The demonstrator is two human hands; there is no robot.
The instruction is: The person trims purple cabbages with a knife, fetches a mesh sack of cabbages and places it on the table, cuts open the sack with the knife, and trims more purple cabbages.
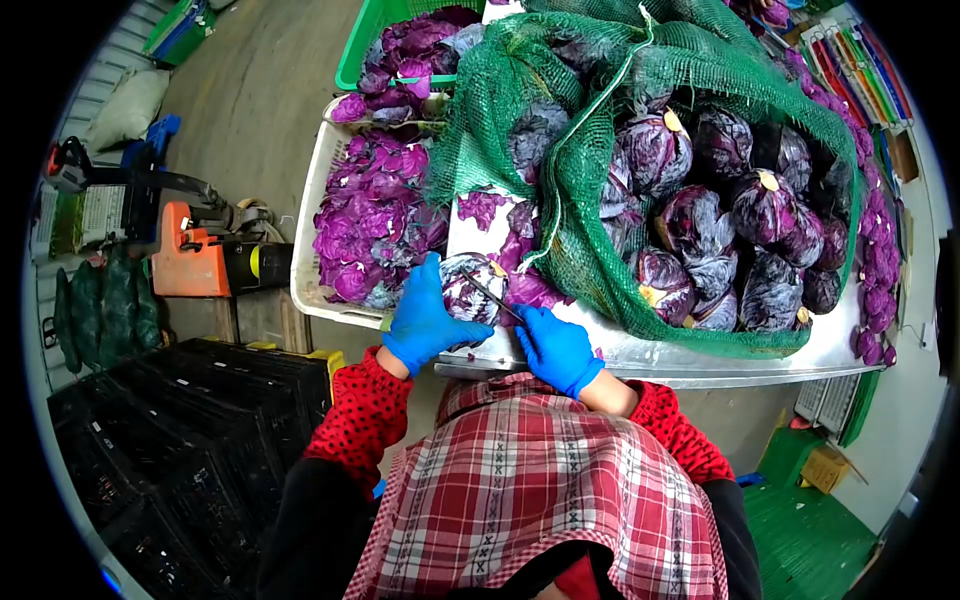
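Both hands wear blue gloves. My left hand (428, 318) lies against the left and lower side of a red cabbage head (470, 290), its thumb and fingers spread around it. In my right hand (556, 348) is a knife (487, 291), whose blade lies over the top of that cabbage. The head rests at the front edge of the metal table (640, 357). Loose purple leaves (533, 289) lie just right of it. A green mesh sack (590, 210), open toward me, holds several red cabbages (765, 208).
A white crate (307, 240) full of purple leaves stands left of the cabbage, with a green crate (350, 55) of leaves behind. Black crates (180, 430) are stacked at lower left near an orange machine (187, 262). More leaves (880, 250) line the table's right side.
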